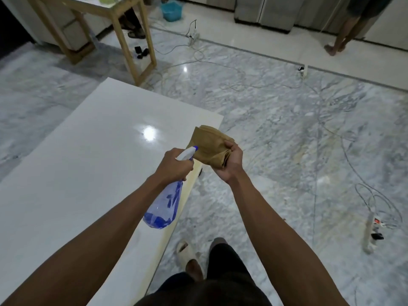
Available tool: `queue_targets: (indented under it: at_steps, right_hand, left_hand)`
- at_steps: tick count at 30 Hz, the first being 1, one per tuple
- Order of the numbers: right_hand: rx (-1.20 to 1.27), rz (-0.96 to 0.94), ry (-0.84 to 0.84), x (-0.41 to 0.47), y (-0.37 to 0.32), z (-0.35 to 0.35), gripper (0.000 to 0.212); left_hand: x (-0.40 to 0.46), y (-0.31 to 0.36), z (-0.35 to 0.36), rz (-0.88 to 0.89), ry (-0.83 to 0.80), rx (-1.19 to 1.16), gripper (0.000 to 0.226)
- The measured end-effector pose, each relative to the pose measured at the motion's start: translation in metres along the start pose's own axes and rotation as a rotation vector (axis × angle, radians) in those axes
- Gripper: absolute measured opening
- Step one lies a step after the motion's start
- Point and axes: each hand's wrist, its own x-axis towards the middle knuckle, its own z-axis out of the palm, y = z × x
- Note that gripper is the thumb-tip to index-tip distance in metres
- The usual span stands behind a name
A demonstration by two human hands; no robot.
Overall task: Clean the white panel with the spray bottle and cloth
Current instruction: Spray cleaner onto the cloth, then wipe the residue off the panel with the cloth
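A large glossy white panel [88,164] lies flat at the left, its right edge running toward my feet. My left hand [174,164] grips the neck of a clear blue spray bottle [165,206] with a white and blue nozzle, held above the panel's right edge. The nozzle points at a folded tan cloth [209,146], which my right hand [229,162] holds from the right side, just past the panel's edge. Bottle tip and cloth nearly touch.
Marble floor [287,133] spreads to the right, crossed by several loose cables. A power strip [371,233] lies at the right. A wooden table frame [132,40] stands behind the panel. Another person's legs [342,38] are at the far right, and a blue basket [172,9] sits at the back.
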Motion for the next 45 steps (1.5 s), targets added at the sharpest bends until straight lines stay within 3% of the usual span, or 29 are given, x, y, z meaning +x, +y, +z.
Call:
queue_targets:
  at_steps: [4,7,12,16,20,22,24,26,30,32,34,39,45]
  right_hand:
    - [-0.015,0.033,0.047,0.035,-0.017,-0.004,0.039]
    - [-0.075,0.062,0.077,0.065,-0.034,-0.007,0.042]
    - [-0.429,-0.002,0.119,0.13,-0.068,-0.02,0.042]
    - [-1.009,-0.185,0.265,0.189,-0.094,-0.013,0.038]
    - [-1.67,-0.638,0.053,0.271,-0.104,-0.018,0.046]
    - [-2.11,-0.532,-0.135,0.305,-0.091,-0.035,0.056]
    - [-2.392,-0.396,-0.322,0.324,-0.075,-0.058,0.075]
    - [-2.431,-0.44,-0.376,0.332,-0.059,-0.079,0.089]
    - [-2.41,-0.628,-0.348,0.337,-0.054,-0.087,0.071]
    - [-2.445,-0.723,-0.424,0.342,-0.063,-0.085,0.067]
    - [-2.468,-0.734,-0.484,0.349,-0.067,-0.083,0.066]
    - [-2.453,-0.666,-0.42,0.349,-0.056,-0.089,0.069]
    - [-2.441,-0.724,-0.568,0.315,-0.035,-0.096,0.073]
  left_hand:
    - [0.034,0.009,-0.002,-0.025,-0.042,0.05,0.005]
    - [0.063,0.02,-0.003,-0.057,-0.018,0.04,0.012]
    - [0.11,0.039,-0.005,-0.12,0.044,-0.028,0.014]
    - [0.142,0.052,-0.009,-0.124,0.066,-0.057,0.014]
    - [0.167,0.048,-0.005,-0.145,0.132,-0.067,0.014]
    - [0.175,0.039,0.0,-0.166,0.155,-0.068,0.013]
    - [0.179,0.029,0.004,-0.19,0.175,-0.083,0.014]
    - [0.178,0.019,0.007,-0.225,0.188,-0.092,0.016]
    - [0.171,0.003,0.006,-0.296,0.223,-0.105,0.016]
    - [0.167,-0.004,0.004,-0.325,0.228,-0.112,0.015]
    - [0.163,-0.012,0.002,-0.353,0.237,-0.108,0.012]
    - [0.151,-0.025,0.0,-0.377,0.248,-0.091,0.011]
    - [0.123,-0.036,0.0,-0.404,0.297,-0.132,0.013]
